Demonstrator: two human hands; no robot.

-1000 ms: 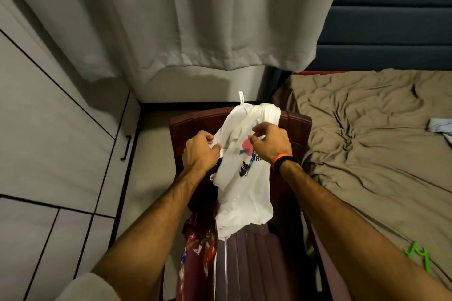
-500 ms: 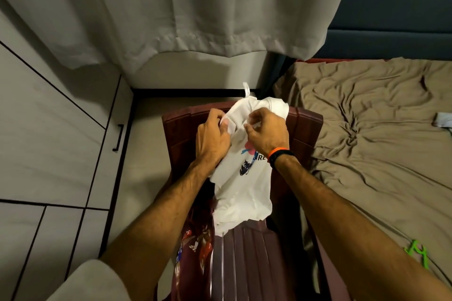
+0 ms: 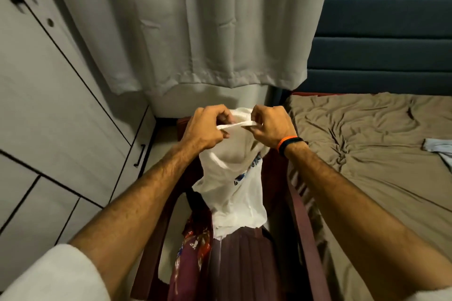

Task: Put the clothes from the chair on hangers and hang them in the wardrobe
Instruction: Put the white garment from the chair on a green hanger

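Observation:
A white T-shirt (image 3: 234, 193) with a blue print hangs from both hands above the dark red plastic chair (image 3: 303, 232). My left hand (image 3: 205, 129) pinches the shirt's top edge on the left. My right hand (image 3: 271, 127), with an orange and black band at the wrist, pinches the same edge on the right, and a short strip of fabric is stretched between them. A dark red patterned garment (image 3: 193, 252) lies on the chair's left side under the shirt. The grey wardrobe (image 3: 49, 110) stands shut at the left. No hanger is in view.
A pale curtain (image 3: 195, 27) hangs straight ahead behind the chair. A bed with a rumpled brown sheet (image 3: 367, 154) fills the right, with a light blue cloth (image 3: 440, 149) near its right edge and a blue headboard (image 3: 381, 41) behind.
Both hands have lifted the white T-shirt higher and shifted their grip to its top edge, pulling it taut. The view has tilted up, showing more curtain and wardrobe.

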